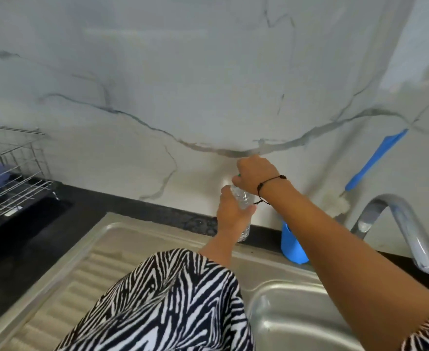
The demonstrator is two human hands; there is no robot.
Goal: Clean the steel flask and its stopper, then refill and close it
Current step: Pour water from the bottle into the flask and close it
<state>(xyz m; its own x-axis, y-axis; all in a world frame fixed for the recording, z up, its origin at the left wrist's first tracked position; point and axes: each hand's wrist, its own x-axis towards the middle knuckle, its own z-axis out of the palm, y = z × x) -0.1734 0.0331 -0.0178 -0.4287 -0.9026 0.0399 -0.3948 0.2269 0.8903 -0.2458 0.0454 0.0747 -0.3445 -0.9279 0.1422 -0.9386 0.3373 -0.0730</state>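
While left hand (229,214) grips one clear bottle (243,198), right hand (255,177) pinches its cap

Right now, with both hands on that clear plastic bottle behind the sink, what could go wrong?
The left hand grips the thin clear bottle while the right hand works at its top; a hard squeeze could spurt water once it opens. The bottle stands near the sink rim, so it could tip. The right forearm passes over the blue cup and close to the tap and might knock either.
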